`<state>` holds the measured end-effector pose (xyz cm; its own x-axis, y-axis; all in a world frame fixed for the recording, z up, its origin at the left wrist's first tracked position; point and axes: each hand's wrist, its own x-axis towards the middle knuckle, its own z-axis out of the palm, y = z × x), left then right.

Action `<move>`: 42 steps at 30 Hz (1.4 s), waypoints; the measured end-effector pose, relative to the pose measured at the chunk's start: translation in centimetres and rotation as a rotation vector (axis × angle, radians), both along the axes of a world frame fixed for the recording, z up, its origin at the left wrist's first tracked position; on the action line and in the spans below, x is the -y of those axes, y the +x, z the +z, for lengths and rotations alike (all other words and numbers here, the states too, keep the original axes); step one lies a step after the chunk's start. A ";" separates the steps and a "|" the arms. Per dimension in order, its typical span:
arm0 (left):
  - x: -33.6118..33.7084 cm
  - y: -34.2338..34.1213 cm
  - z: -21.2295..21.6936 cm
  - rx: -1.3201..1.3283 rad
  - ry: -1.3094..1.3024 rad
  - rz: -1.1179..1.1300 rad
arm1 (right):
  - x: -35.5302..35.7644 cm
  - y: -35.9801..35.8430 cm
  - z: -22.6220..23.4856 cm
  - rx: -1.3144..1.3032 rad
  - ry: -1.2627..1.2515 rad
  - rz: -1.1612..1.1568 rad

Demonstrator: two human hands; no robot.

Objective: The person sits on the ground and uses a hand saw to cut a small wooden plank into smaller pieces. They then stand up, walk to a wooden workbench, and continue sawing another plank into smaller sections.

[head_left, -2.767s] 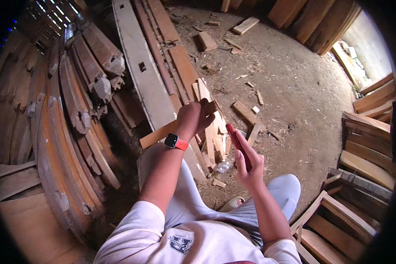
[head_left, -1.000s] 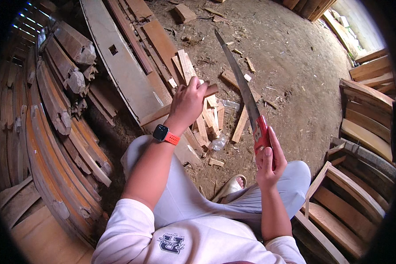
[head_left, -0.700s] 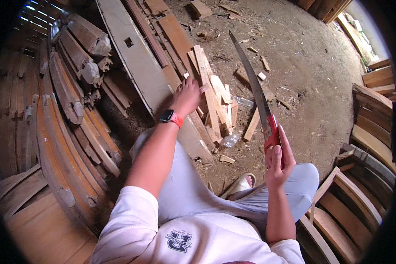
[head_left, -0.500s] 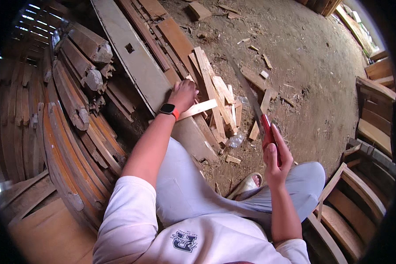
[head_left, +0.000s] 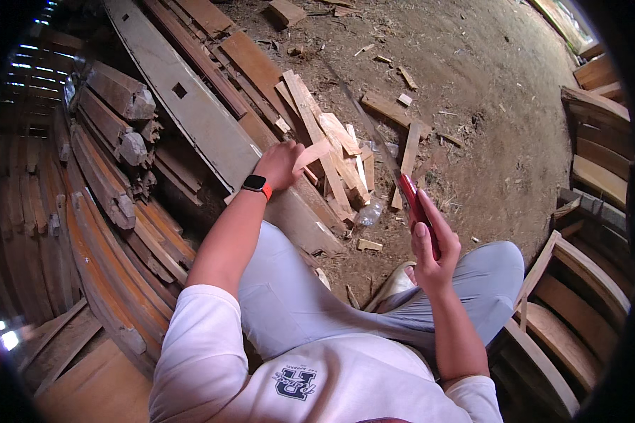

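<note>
A long pale grey plank with a small square hole (head_left: 190, 113) is lying slantwise across a heap of brown boards, its near end sloping down beside the seated person's knee. To the left, curved reddish-brown timber ribs (head_left: 99, 211) are lying stacked in rows, and to the right curved pale wooden frames (head_left: 585, 282) are leaning together. A loose pile of short light-coloured wood offcuts (head_left: 335, 151) is lying on the dirt floor (head_left: 487, 84) just beyond the plank.

The right hand (head_left: 432, 248) is closing firmly around the red handle of a long narrow-bladed saw (head_left: 374, 144), thumb pressing along the grip; the thin grey blade is pointing up and away over the offcuts, held clear of the ground.

The left hand (head_left: 279, 163), wearing a black wrist device with an orange strap (head_left: 256, 185), is gripping one end of a short flat pale strip of wood (head_left: 314, 153), holding it just above the plank's edge, near the pile. A crumpled clear plastic bottle (head_left: 369, 212) is lying between pile and saw handle.
</note>
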<state>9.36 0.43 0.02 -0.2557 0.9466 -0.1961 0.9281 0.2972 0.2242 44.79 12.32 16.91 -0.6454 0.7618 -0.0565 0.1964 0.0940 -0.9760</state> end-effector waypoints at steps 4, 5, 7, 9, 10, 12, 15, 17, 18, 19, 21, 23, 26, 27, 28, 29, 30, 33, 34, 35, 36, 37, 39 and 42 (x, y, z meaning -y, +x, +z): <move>0.8 -3.0 0.1 -0.087 0.051 0.155 | 0.1 -0.5 -0.2 0.040 0.007 0.017; 0.5 -3.7 0.8 -0.087 -0.021 0.223 | 0.1 -0.5 -0.2 0.047 0.002 0.022; 2.5 -5.7 -1.2 -0.199 0.151 0.248 | 0.3 -0.8 -0.2 0.040 -0.004 0.059; 3.1 -6.3 -0.9 -0.233 0.242 0.235 | 0.5 -0.8 -0.5 0.029 -0.011 0.070; 3.2 -6.4 -0.5 -0.239 0.265 0.218 | 0.5 -0.8 -0.6 0.034 -0.005 0.076; 3.3 -6.4 0.1 -0.233 0.312 0.207 | 0.5 -0.9 -0.6 0.044 0.007 0.086; 3.1 -5.8 1.6 -0.186 0.282 0.220 | 0.4 -1.1 -0.9 0.016 0.019 0.077; 3.0 -5.6 1.8 -0.184 0.271 0.231 | 0.4 -1.0 -0.5 0.053 -0.004 0.079; 3.0 -5.5 1.7 -0.203 0.288 0.234 | 0.4 -0.9 -0.3 0.072 -0.011 0.082; 3.0 -5.5 1.6 -0.223 0.305 0.238 | 0.5 -0.9 -0.3 0.069 -0.013 0.080; 2.7 -5.5 1.6 -0.179 0.270 0.319 | 0.8 -0.9 -0.4 0.067 -0.014 0.073; 2.1 -5.6 2.0 -0.124 0.272 0.372 | 0.9 -0.7 -0.4 0.050 0.006 0.074; 1.7 -6.0 3.7 -0.113 0.302 0.444 | 0.9 -0.4 -0.4 0.037 0.001 0.077; 1.5 -5.9 4.4 -0.117 0.304 0.485 | 1.0 -0.4 -0.4 0.025 -0.012 0.070; 1.3 -5.8 5.2 -0.120 0.306 0.526 | 1.1 -0.4 -0.4 0.012 -0.025 0.062; 1.2 -5.7 5.5 -0.123 0.309 0.566 | 1.2 -0.5 -0.3 0.011 -0.017 0.065; 1.5 -5.8 5.5 -0.134 0.307 0.569 | 1.3 -0.5 -0.3 0.009 -0.010 0.070; 2.0 -6.4 4.1 -0.483 0.500 0.431 | 1.6 -0.9 -0.1 0.003 -0.024 0.077; 2.1 -6.7 3.3 -0.454 0.403 0.428 | 1.6 -1.0 0.0 0.000 -0.034 0.082; 2.2 -6.8 2.5 -0.432 0.394 0.413 | 1.6 -1.0 -0.2 0.013 -0.004 0.093; 1.9 -6.8 1.7 -0.404 0.389 0.392 | 1.7 -0.9 -0.6 0.027 0.029 0.095; 1.9 -7.1 0.7 -0.381 0.383 0.376 | 1.7 -0.9 -0.8 0.039 0.062 0.104; 1.8 -7.4 0.0 -0.316 0.329 0.361 | 2.0 -1.3 -0.2 0.041 0.034 0.112; 0.8 -6.5 1.1 -0.206 0.204 0.481 | 2.2 -1.4 -0.5 0.050 0.041 0.134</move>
